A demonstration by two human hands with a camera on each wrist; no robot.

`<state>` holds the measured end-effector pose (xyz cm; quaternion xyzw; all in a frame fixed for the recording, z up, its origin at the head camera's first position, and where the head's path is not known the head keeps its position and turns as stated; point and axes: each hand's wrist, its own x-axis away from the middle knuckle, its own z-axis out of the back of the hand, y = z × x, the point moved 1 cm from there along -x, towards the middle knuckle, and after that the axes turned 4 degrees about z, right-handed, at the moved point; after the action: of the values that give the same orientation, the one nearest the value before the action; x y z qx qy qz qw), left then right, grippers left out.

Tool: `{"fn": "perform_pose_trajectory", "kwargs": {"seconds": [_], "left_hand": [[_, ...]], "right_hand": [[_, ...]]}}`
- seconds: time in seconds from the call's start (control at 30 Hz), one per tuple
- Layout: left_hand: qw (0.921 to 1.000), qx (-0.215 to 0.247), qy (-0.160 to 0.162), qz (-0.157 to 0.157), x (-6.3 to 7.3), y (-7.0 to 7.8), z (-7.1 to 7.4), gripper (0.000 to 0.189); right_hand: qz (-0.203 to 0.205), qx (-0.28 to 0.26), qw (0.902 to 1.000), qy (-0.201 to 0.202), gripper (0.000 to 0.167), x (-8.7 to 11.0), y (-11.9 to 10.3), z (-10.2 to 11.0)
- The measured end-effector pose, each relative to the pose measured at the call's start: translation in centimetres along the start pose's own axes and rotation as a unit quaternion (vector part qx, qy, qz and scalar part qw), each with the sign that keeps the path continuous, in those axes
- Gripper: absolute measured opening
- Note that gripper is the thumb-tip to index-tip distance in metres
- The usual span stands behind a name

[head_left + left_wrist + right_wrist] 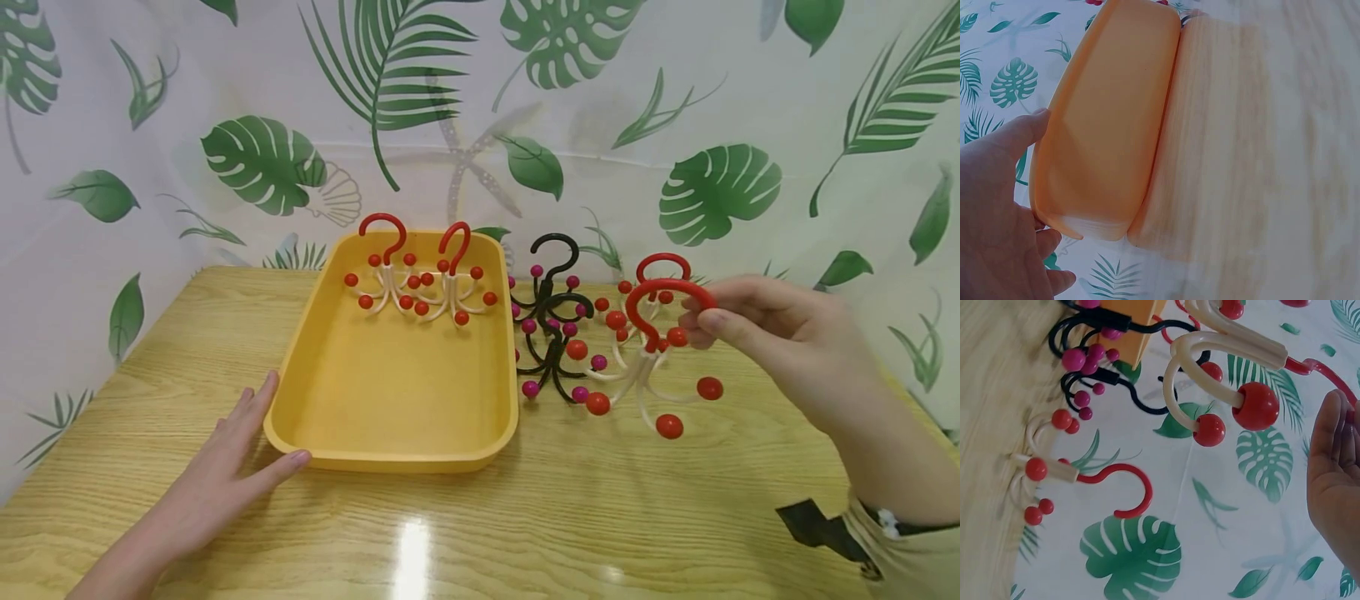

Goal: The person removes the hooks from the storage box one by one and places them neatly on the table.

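Note:
With thumb and fingers, my right hand [787, 350] pinches the red hook of a white hook hanger [647, 367], whose curved arms end in red balls. It is held upright over the right side of the table, and in the right wrist view the hanger [1235, 353] looms large beside the fingers. My left hand [225, 467] touches the near left corner of a yellow tray [405, 460], its thumb at the front rim and its fingers along the left side. Two red-and-white hangers [388, 283] stand at the far end inside the tray.
Right of the tray stand two black hangers [553, 358] with magenta balls. Another red-and-white hanger [1054, 469] stands near the back edge, partly hidden in the head view behind the held one. A leaf-patterned cloth [600, 125] rises behind the wooden table [465, 533].

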<state>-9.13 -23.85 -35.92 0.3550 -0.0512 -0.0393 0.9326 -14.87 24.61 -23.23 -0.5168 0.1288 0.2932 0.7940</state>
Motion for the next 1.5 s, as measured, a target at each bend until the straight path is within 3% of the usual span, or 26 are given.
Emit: {"fn": "perform_pose_trajectory", "kwargs": {"seconds": [0.1,0.33,0.5,0.87,1.2,1.5], "left_hand": [[1.0,0.001,-0.001,0.001,0.0,0.0,0.0,0.09],[1.0,0.001,-0.001,0.001,0.0,0.0,0.0,0.091],[1.0,-0.001,-0.001,0.001,0.0,0.0,0.0,0.091],[1.0,0.001,0.0,0.0,0.1,-0.1,0.0,0.09],[1.0,0.006,-0.003,0.003,0.0,-0.1,0.0,0.09],[0.9999,0.01,-0.005,0.003,0.0,-0.1,0.0,0.09]], "right_hand": [[-0.002,-0.022,0.9997,0.005,0.016,0.2,0.7,0.6],[-0.037,0.001,0.999,0.023,0.017,0.8,2.6,1.8],[-0.058,-0.031,0.9975,0.024,0.019,1.0,4.3,2.2],[-0.068,0.035,0.997,0.011,0.018,1.2,6.9,2.3],[-0.102,0.016,0.9947,0.008,0.013,1.4,8.4,2.0],[-0.128,0.039,0.9909,0.007,0.012,1.7,9.2,2.1]]}}
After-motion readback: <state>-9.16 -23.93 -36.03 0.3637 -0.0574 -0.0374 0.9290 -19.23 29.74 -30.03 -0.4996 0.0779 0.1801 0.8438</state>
